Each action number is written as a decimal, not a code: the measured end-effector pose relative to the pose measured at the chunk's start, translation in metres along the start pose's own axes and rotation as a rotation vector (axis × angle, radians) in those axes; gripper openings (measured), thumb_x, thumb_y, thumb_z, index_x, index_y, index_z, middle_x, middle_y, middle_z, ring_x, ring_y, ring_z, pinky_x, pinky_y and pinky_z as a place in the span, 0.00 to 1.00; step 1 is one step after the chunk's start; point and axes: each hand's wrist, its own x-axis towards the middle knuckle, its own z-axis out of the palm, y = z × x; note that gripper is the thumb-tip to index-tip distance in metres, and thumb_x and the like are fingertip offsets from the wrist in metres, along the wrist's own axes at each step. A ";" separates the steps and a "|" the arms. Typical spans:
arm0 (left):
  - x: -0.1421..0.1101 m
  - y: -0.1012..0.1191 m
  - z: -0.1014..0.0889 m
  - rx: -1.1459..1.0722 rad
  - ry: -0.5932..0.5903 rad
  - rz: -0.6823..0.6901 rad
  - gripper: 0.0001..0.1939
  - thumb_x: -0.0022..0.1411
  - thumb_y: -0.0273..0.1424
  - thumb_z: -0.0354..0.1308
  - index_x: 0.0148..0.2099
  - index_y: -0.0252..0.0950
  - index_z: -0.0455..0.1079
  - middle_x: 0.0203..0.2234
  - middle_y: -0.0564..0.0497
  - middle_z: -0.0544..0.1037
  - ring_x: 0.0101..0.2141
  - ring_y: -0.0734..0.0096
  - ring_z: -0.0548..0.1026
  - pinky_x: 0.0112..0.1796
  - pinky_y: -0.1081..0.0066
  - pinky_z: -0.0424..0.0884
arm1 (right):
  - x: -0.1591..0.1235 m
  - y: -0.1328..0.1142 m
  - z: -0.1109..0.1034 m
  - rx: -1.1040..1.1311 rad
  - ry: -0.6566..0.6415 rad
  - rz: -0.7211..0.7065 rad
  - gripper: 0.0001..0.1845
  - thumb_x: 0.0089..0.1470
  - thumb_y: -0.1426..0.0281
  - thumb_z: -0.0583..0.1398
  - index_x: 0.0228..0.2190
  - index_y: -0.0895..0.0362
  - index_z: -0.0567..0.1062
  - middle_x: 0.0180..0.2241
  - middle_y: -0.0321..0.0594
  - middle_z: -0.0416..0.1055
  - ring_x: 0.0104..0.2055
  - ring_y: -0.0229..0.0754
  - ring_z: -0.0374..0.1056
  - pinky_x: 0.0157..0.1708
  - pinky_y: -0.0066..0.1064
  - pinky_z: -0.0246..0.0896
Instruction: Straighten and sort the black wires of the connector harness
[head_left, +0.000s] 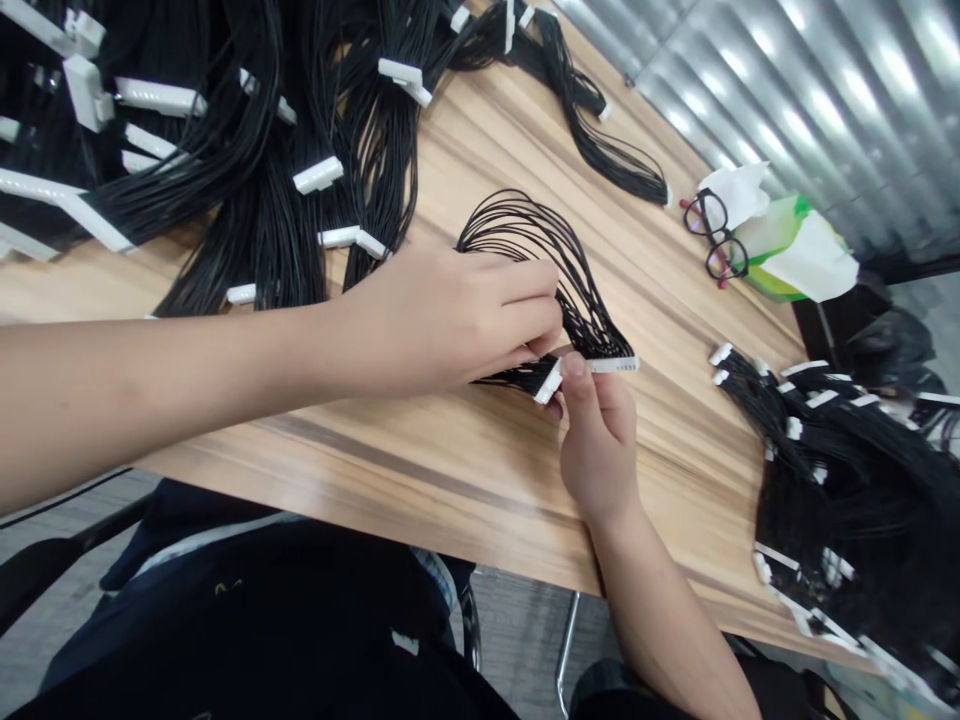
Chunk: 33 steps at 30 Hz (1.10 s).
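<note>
Wood-grain tabletop [420, 470] runs on a diagonal below a corrugated metal wall [795, 110] at 1 o'clock as a seated person holds black wire harnesses fitted with white plastic connectors. At frame centre, a loop of thin black wires [525, 225] arcs up and back down toward a white connector [611, 365], with a second white connector [549, 382] set crosswise just beside it. The right hand [596, 440], rising from 5 o'clock, pinches the second connector in a nearly closed grip. The left hand [442, 320], reaching in from 9 o'clock, curls closed around the wires just behind the connectors, though the fingers hide how many strands it has hold of. Uneven tension could strain the thin wires where they enter the connectors, while a slipped pinch could drop the small connector into the loop and tangle it. Loose strands could also snag on the larger harness heaps [247, 190] at 10 o'clock or the harness pile [840, 490] at 4 o'clock. Eyeglasses [716, 235] and a green tissue box [787, 250] sit near the table's far edge at 2 o'clock.
</note>
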 end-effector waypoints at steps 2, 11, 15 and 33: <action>0.001 0.000 0.000 -0.005 -0.018 -0.018 0.17 0.76 0.33 0.45 0.45 0.41 0.77 0.39 0.51 0.81 0.39 0.69 0.80 0.28 0.69 0.61 | 0.001 0.000 -0.001 -0.001 0.004 -0.010 0.19 0.67 0.54 0.57 0.29 0.52 0.73 0.25 0.33 0.67 0.26 0.36 0.61 0.26 0.31 0.57; 0.002 0.003 -0.008 0.019 -0.043 -0.081 0.18 0.77 0.37 0.45 0.45 0.46 0.78 0.37 0.55 0.83 0.38 0.71 0.80 0.26 0.68 0.59 | 0.001 -0.005 0.000 -0.014 -0.024 -0.059 0.21 0.68 0.56 0.56 0.27 0.53 0.72 0.23 0.31 0.65 0.25 0.34 0.59 0.24 0.29 0.53; 0.003 0.000 0.001 0.024 -0.052 -0.002 0.19 0.76 0.36 0.43 0.44 0.41 0.76 0.35 0.52 0.81 0.37 0.68 0.79 0.28 0.68 0.60 | 0.001 -0.003 -0.003 -0.105 -0.027 -0.081 0.25 0.68 0.54 0.56 0.23 0.54 0.69 0.21 0.31 0.64 0.24 0.33 0.58 0.24 0.31 0.51; 0.001 0.005 -0.016 -0.121 0.000 -0.327 0.16 0.74 0.38 0.48 0.44 0.40 0.77 0.16 0.58 0.68 0.18 0.76 0.63 0.24 0.70 0.50 | 0.018 0.003 -0.009 0.015 0.140 0.033 0.23 0.57 0.48 0.64 0.26 0.53 0.71 0.22 0.30 0.64 0.24 0.34 0.58 0.22 0.28 0.53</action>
